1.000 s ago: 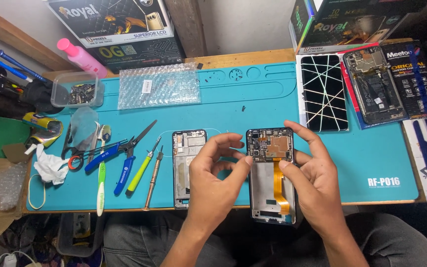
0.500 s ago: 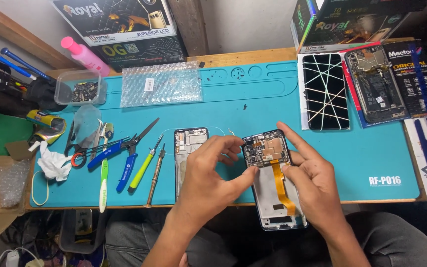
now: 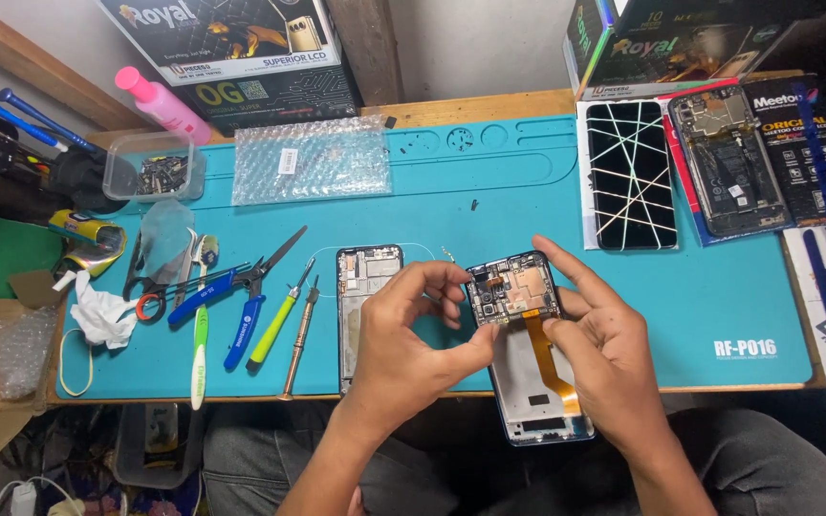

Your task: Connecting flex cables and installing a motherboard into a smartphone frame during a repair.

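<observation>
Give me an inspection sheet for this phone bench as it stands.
Surface: teal work mat on a wooden bench.
Job's things: opened phone with orange flex strip, overhanging the front edge; bare phone frame beside it.
Clutter: screwdrivers, cutters, tweezers at left; bubble wrap; parts tub; pink bottle.
Hands: left hand and right hand both grip the opened phone.
Cables: nothing seen on the mat.
Surroundings: cardboard boxes behind; cracked screen at right.
</observation>
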